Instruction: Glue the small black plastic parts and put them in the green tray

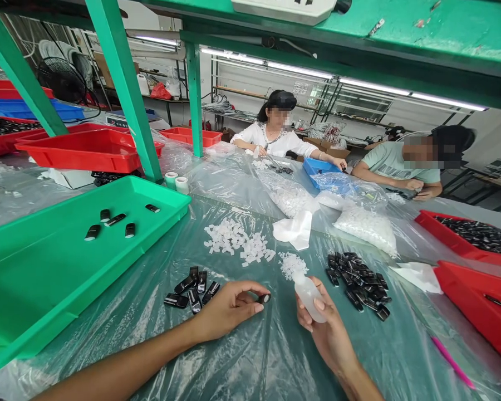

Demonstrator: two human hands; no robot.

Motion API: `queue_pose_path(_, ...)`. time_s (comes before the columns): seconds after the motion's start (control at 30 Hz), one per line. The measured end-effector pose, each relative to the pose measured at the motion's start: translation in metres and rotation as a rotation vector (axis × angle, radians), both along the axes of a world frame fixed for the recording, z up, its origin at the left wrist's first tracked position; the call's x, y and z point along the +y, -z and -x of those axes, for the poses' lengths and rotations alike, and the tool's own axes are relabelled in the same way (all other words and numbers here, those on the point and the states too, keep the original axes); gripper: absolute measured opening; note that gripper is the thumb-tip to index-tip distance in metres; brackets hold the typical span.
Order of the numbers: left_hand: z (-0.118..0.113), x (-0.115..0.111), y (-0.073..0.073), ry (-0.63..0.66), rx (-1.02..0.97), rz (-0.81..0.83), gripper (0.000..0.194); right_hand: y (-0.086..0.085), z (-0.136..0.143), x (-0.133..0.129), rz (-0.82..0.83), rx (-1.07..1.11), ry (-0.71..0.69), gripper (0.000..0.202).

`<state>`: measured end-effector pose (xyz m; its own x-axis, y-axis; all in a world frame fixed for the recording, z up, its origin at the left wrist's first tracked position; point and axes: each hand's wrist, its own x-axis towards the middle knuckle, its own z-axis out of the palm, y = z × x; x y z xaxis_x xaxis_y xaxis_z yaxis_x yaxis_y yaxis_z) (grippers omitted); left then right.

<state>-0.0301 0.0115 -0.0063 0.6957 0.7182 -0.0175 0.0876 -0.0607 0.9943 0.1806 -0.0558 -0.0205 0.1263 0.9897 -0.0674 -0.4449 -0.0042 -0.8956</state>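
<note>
Between thumb and fingertips, my left hand (229,312) pinches a small black part (265,298) with a pale end; most of it is hidden by the fingers. My right hand (328,320) is wrapped round a translucent white squeeze bottle (309,298), tilted with its narrow end toward a heap of tiny white pieces (291,265). Left of my left hand lie several glossy black parts (186,283). A larger pile of similar black parts (359,281) sits right of the bottle. Beyond my hands are loose white pieces (234,239) in a spread heap.
A green tray (37,312) at left holds several black parts. Red bins (476,312) stand at right, one filled with dark parts. Bags of white pieces (365,225) lie farther back. A green post (127,89) rises at left. Two people (275,136) sit across the table.
</note>
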Motion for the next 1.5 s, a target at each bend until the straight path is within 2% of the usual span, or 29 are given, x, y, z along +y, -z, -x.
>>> queue_pose_path(0.27, -0.002, 0.001, -0.001, -0.069, 0.05, -0.198, 0.023, 0.012, 0.005, 0.002, 0.064, 0.022, 0.062, 0.028)
queue_pose_path(0.67, -0.001, 0.001, -0.001, -0.027, 0.102, -0.336, 0.024, 0.004, 0.007, -0.003, -0.001, -0.399, 0.125, 0.022)
queue_pose_path(0.97, -0.002, 0.0, 0.002, -0.004, 0.136, -0.363, 0.024, -0.006, 0.01, -0.011, -0.063, -0.67, 0.176, 0.021)
queue_pose_path(1.3, -0.002, 0.001, 0.002, 0.012, 0.134, -0.364, 0.025, -0.004, 0.008, -0.012, -0.095, -0.716, 0.167, 0.021)
queue_pose_path(1.5, -0.001, 0.0, 0.003, 0.007, 0.136, -0.383, 0.024, -0.004, 0.009, -0.012, -0.108, -0.747, 0.207, 0.02)
